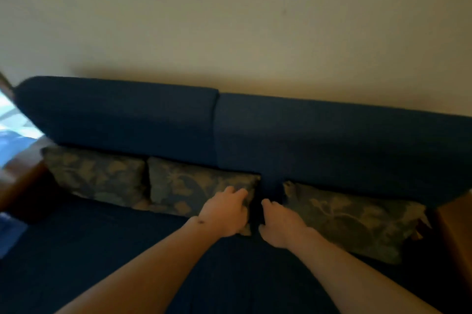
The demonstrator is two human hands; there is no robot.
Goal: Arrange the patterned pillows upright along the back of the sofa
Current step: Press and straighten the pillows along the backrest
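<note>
Left hand (224, 214) clamps middle pillow (189, 186) | right hand (278, 224) grip unclear (blurred)

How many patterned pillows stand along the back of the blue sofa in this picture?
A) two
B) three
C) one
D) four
B: three show against the sofa back: the left pillow, the middle pillow under the left hand, and the right pillow beside the right hand.
</note>
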